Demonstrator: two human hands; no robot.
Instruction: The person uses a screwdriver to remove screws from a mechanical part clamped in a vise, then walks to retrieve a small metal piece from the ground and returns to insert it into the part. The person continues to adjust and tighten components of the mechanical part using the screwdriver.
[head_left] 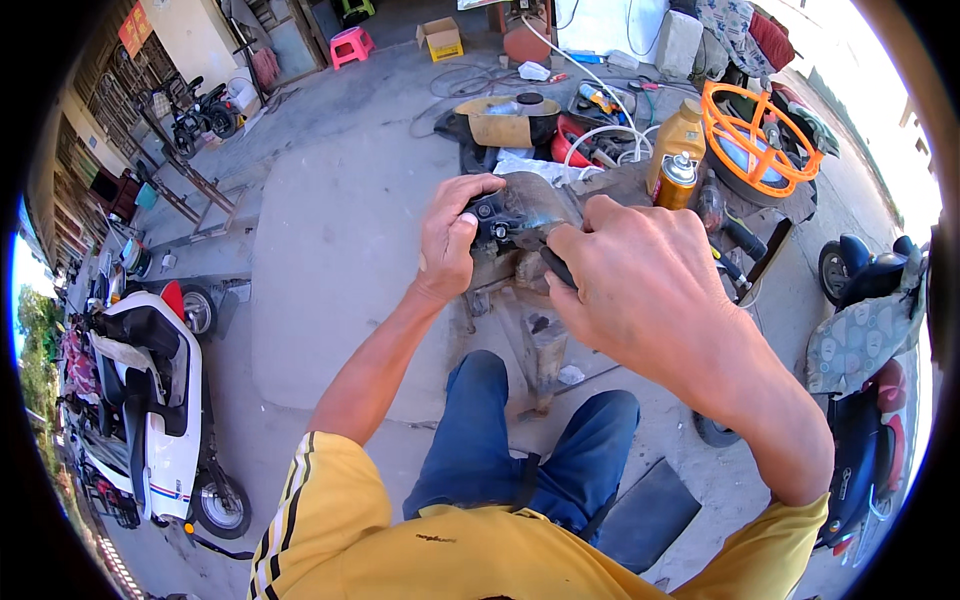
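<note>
- The left grip point(448, 238) is grasping a black metal part point(487, 213), its thumb on the near side and its fingers behind.
- That part sits toward the near left corner of the desk point(610, 183), against a worn grey metal cylinder point(537, 197).
- The right grip point(600, 255) is clenched around a black handle point(558, 268), just right of the part; whether the tool's tip touches it, I cannot tell.
- Near the desk's far left corner stands a tan basin point(497, 131), with a red bowl point(570, 140) to its right.
- A gold bottle point(682, 135) stands upright behind an orange spray can point(677, 181), both toward the right of the desk.
- An orange spoked ring point(768, 158) lies at the far right corner.
- A dark cylindrical tool point(743, 237) lies near the right edge.
- On the ground, well apart to the left, stands a white scooter point(165, 390).
</note>
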